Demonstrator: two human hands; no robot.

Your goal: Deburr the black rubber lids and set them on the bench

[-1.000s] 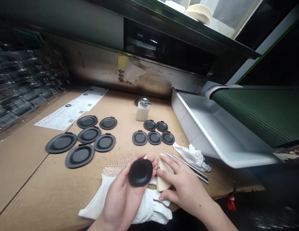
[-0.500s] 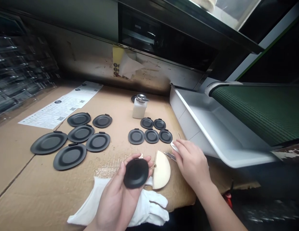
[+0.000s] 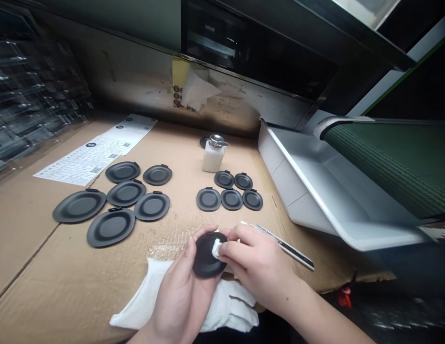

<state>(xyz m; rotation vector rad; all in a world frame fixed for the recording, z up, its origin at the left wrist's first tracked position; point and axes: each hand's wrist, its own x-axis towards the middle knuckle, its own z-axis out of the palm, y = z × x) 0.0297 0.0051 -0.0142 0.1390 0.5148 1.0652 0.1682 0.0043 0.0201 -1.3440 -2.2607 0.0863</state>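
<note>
My left hand (image 3: 181, 282) is closed round the edge of a dished black oval lid (image 3: 204, 260), its inner face turned up. A small white wad of cloth (image 3: 216, 248) is pinched in my right hand (image 3: 256, 260) and touches the lid near its right side. Under my hands lies a white glove (image 3: 229, 306). Beside my right hand rests a utility knife (image 3: 287, 246) on the cardboard. The pale half-round block is almost wholly hidden behind my right hand.
Several larger black lids (image 3: 116, 227) lie at left, several smaller ones (image 3: 231, 199) at centre. Behind these stands a white pump bottle (image 3: 212, 157). Printed sheets (image 3: 96, 150) lie at back left. A grey tray (image 3: 315, 205) bounds the right; stacked clear plastic pieces (image 3: 36, 95) stand far left.
My right hand has moved left from beside the knife, bringing the white wad onto the black lid. The knife now shows more fully. My left hand keeps hold of the lid.
</note>
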